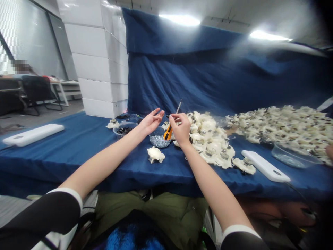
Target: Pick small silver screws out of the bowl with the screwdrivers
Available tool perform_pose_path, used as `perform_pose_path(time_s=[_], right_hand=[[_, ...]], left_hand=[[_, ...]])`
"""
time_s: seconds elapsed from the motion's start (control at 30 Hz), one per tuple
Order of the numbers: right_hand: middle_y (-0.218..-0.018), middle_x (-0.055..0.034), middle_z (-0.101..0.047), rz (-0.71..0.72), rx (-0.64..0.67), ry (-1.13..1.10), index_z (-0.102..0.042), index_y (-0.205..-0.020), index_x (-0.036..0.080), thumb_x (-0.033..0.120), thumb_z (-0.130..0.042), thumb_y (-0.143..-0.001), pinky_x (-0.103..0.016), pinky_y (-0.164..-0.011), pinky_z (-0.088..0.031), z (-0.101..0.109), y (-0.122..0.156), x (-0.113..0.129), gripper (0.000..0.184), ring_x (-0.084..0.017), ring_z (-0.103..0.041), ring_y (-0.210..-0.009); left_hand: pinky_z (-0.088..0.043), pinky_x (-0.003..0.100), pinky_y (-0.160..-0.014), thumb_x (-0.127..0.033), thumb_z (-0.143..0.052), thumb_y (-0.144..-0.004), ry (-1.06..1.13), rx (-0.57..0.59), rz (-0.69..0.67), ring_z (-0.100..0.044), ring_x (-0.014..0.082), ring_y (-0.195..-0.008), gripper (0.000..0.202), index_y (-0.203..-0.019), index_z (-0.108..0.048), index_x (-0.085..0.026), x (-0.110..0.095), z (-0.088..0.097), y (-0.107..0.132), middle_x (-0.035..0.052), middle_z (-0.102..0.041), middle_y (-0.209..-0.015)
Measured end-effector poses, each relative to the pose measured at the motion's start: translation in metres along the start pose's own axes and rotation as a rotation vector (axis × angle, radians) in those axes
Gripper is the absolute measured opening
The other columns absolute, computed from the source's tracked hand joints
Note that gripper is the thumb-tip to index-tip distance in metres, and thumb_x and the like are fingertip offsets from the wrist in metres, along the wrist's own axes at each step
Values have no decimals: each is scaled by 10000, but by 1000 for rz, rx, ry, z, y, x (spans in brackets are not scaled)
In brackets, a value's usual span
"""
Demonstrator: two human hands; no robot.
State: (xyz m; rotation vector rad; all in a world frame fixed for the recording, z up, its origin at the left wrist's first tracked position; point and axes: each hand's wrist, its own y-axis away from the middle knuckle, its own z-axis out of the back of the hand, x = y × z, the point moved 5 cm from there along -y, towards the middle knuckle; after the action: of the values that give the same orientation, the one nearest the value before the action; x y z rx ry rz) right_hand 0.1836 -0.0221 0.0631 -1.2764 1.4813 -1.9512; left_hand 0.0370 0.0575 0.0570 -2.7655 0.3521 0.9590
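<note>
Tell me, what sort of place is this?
Probably a hand-assembly workspace: cream-coloured plastic parts lie heaped together, small silvery pieces that look like screws sit in a clear tub, and an orange-and-black screwdriver is in the right hand.

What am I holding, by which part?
Your right hand holds an orange-and-black-handled screwdriver around its middle, perhaps pinching a tiny dark piece. Your left hand appears empty.

Hazy glare around ceiling lights (179, 19)

Bright ceiling lights (179, 19) shine above a blue curtain (213, 76).
</note>
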Motion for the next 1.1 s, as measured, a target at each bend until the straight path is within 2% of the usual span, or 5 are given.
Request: perform_pose_path(time_s=[0.13,0.33,0.7,0.87,1.1], right_hand=[[-883,-22,-653,6,3,-6,-736,-954,217,356,-666,-932,-315,-740,-542,0,0,0,157,-154,-639,-743],[-887,-21,-652,-1,6,-15,-737,-953,210,361,-665,-934,-309,-726,-535,0,0,1,169,-149,-638,-738],[-903,-30,-658,-3,26,-1,-729,-964,213,365,-653,-938,-319,-754,-544,-1,0,0,172,-156,-637,-756],[-910,-31,-659,13,30,-13,-735,-969,209,350,-656,-940,-317,-757,-538,-2,0,0,165,-155,-636,-762],[-883,-22,-651,11,30,-12,-735,-948,208,349,-663,-933,-315,-740,-528,-2,0,0,160,-147,-627,-731]], left_hand=[[-594,152,-729,199,-339,-748,-2,17,20,-733,170,-1054,627,-1203,-607,-140,3,3,-2,137,-658,-1147],[-624,238,-897,198,-334,-678,-16,17,-9,-699,217,-1180,762,-1277,-625,-173,1,0,1,148,-622,-1296],[-630,412,-933,139,-365,-597,7,107,7,-708,279,-1175,700,-1175,-641,-144,-1,-1,4,158,-682,-1240],[-637,342,-887,144,-353,-611,97,48,-10,-728,252,-1132,663,-1156,-606,-136,-3,4,2,151,-690,-1196],[-633,224,-748,155,-344,-646,137,-41,1,-764,183,-955,627,-1150,-579,-134,-5,11,-5,138,-706,-1083]])
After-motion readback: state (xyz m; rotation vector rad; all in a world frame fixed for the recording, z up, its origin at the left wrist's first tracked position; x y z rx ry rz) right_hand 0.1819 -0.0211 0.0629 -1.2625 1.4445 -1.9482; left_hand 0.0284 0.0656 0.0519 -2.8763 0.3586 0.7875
